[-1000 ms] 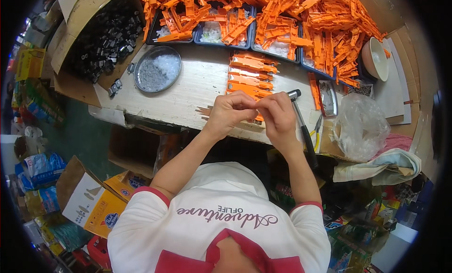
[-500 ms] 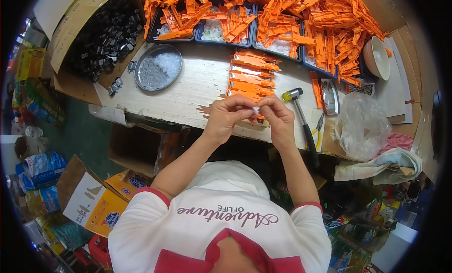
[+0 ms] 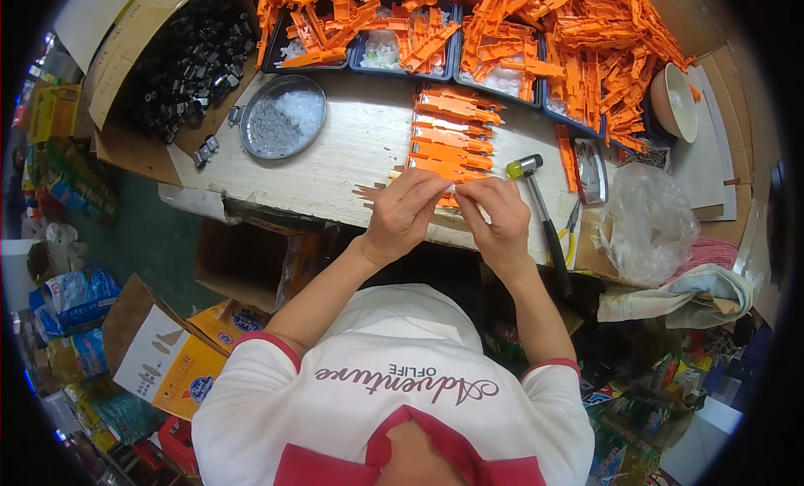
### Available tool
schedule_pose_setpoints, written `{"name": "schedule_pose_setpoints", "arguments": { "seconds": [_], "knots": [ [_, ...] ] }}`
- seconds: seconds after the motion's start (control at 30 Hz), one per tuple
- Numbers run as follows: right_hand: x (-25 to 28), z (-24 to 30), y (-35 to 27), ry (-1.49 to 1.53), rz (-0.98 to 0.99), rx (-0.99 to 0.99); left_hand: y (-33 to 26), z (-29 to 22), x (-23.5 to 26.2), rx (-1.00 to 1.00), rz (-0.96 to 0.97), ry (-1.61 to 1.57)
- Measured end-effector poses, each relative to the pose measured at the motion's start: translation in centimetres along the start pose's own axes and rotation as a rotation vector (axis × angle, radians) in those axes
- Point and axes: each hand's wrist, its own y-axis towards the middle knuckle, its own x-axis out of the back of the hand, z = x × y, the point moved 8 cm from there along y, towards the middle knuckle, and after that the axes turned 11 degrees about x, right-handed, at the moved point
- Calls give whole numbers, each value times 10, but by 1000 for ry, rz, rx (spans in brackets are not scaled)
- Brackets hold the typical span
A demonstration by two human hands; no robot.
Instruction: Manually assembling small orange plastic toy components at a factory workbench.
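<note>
Several orange plastic housings (image 3: 452, 132) lie side by side in a row on the worktable. At the row's near end my left hand (image 3: 406, 216) is closed, its thumb and fingers bunched over the last orange part; what it grips is hidden. From the other side my right hand (image 3: 502, 222) pinches with thumb and forefinger. A tiny white piece (image 3: 451, 188) shows between the fingertips of both hands, partly covered. Just right of my right hand lies a hammer (image 3: 536, 203) with a yellow-and-black head and dark grip.
Blue trays (image 3: 368, 65) of white pieces and heaped orange housings (image 3: 603, 42) line the back. A round metal dish (image 3: 261, 142) and a carton of black metal parts (image 3: 180, 75) stand left. At right are pliers (image 3: 571, 239), a plastic bag (image 3: 645, 226), a cloth (image 3: 678, 295) and a bowl (image 3: 674, 105).
Both hands have moved slightly away from me, down toward the near end of the orange row. The white pieces between my fingertips show less now. The hammer has not moved on the table.
</note>
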Motion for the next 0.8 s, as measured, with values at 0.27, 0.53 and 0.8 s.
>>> {"name": "schedule_pose_setpoints", "arguments": {
  "seconds": [0.27,0.53,0.8],
  "knots": [
    [-14,-9,-3,-33,108,38,-1,8,4,46,37,39],
    [-34,-30,-11,-82,273,93,-9,35,11,137,71,289],
    [-48,-30,-8,-108,418,142,-15,48,-7,193,158,256]
  ]
}}
